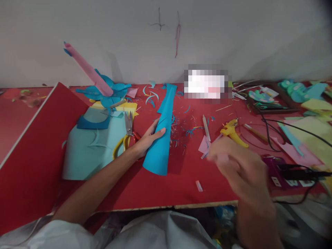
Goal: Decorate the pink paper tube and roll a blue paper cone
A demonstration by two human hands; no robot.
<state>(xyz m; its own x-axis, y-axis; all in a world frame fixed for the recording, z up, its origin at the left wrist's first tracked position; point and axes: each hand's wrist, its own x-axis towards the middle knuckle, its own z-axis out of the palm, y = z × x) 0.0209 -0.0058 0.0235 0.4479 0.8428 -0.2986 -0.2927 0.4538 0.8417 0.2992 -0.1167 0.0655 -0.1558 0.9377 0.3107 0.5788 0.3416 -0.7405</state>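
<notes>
My left hand (150,138) is closed on a blue sheet of craft paper (162,141), rolled into a tapering tube and lying at a slant over the red table. The thumb lies on top of the paper, and the fingers are mostly hidden beneath it. My right hand (238,166), blurred by motion, is curled closed to the right, apart from the blue paper. Whatever it may hold is hidden. Just beyond it lies a yellow glue gun (233,133). Scissors (127,135) with yellow and red handles lie left of the blue paper.
A pink paper tube (89,71) on blue petal shapes leans at the back left. Light blue sheets (85,152) lie beside a raised red board (38,148). A cutter or pen (206,128), paper scraps (190,132), black cables (306,129) and a purple box (273,173) are rightward.
</notes>
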